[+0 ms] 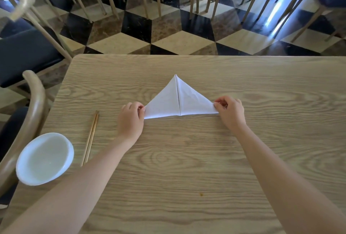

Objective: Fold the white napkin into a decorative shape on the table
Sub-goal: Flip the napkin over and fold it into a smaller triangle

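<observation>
White napkin (168, 102): folded triangle, centre crease, flat on tabletop (187, 159), apex away; left hand (130, 119) pinching napkin's left corner; right hand (229, 111) pinching right corner; chopsticks (90, 138), then white bowl (44, 159), left of napkin.

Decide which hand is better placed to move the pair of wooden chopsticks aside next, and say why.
Left. The left hand pinches the left corner of the white folded napkin, just beside the wooden chopsticks; the right hand pinches the opposite corner, across the napkin.
</observation>
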Motion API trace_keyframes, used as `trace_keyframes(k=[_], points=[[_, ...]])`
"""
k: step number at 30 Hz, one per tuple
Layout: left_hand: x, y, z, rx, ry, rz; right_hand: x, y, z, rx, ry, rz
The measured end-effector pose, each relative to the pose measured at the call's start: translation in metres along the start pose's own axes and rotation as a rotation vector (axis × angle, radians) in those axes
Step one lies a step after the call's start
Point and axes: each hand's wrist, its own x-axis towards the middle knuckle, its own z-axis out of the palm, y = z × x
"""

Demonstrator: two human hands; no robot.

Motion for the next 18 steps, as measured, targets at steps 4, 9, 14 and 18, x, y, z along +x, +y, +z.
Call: trace_keyframes(k=[4,9,14,18], points=[[-0.005,-0.002,0.0,0.115,0.037,0.036,-0.002,0.005,0.003,-0.041,0.048,-0.044],[-0.007,-0.002,0.0,0.151,0.036,0.031,-0.005,0.01,0.005,-0.096,0.081,-0.076],[-0.012,0.002,-0.001,0.15,0.09,0.038,-0.01,0.007,0.013,-0.194,0.144,-0.085],[-0.009,0.032,0.007,0.175,0.047,0.357,-0.012,-0.011,0.018,-0.264,0.145,-0.346]])
